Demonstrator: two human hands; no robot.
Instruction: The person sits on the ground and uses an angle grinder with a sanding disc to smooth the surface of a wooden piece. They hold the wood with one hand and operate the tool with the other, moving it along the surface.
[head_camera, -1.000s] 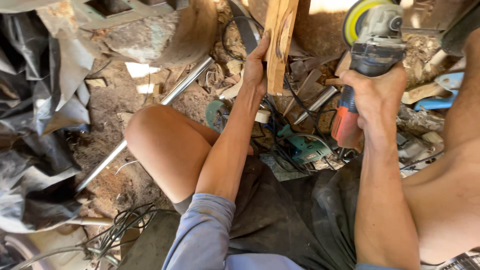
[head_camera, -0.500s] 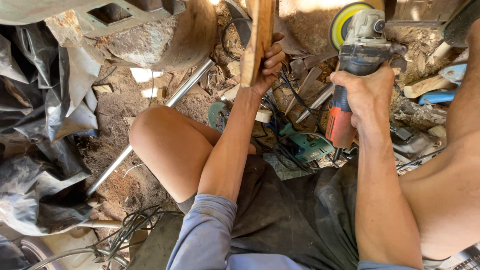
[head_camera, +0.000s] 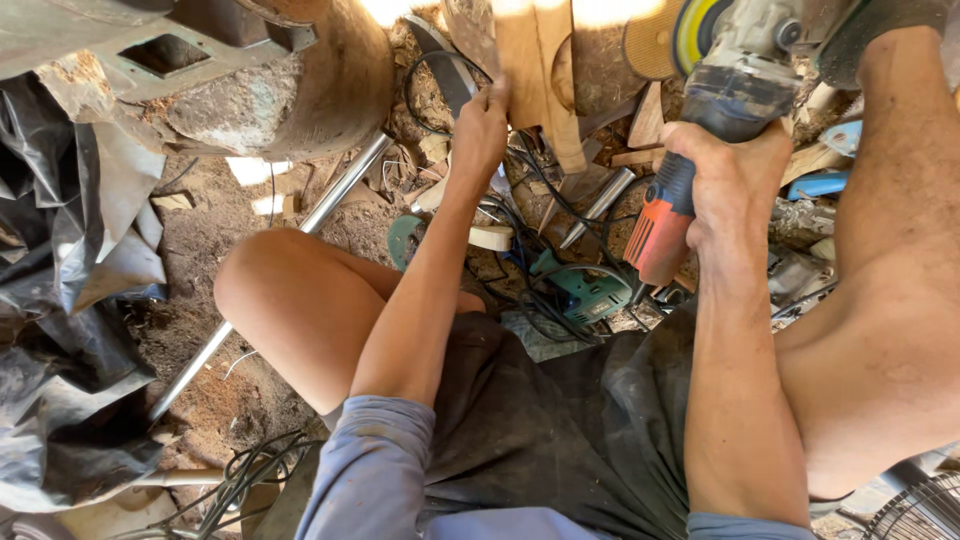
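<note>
From above, looking down past the person's knees, the left hand (head_camera: 482, 125) reaches forward and grips the lower edge of a pale piece of wood (head_camera: 530, 60) that stands roughly upright at the top of the view, fingers curled around its left side. The wood catches bright sunlight near its upper end, and a darker wooden block sits just behind it.

The right hand (head_camera: 725, 180) is closed tight around the body of an angle grinder (head_camera: 715, 110), which has an orange rear grip, a grey metal head and a yellow-rimmed sanding disc (head_camera: 665, 35). The disc sits just to the right of the wood; I cannot tell whether it touches it.

Below the hands, on the dirt floor (head_camera: 215, 230), there is a tangle of black cables, a green power tool (head_camera: 580, 290) between the person's legs, scraps of wood and a blue-handled tool (head_camera: 825, 183) off to the right. A long metal pipe (head_camera: 270, 275) runs diagonally under the bent left knee. Crumpled black plastic sheeting (head_camera: 70, 300) fills the left side, and a big rusty metal drum (head_camera: 300, 90) lies at the upper left. The person wears dark dusty shorts and a blue-grey shirt.
</note>
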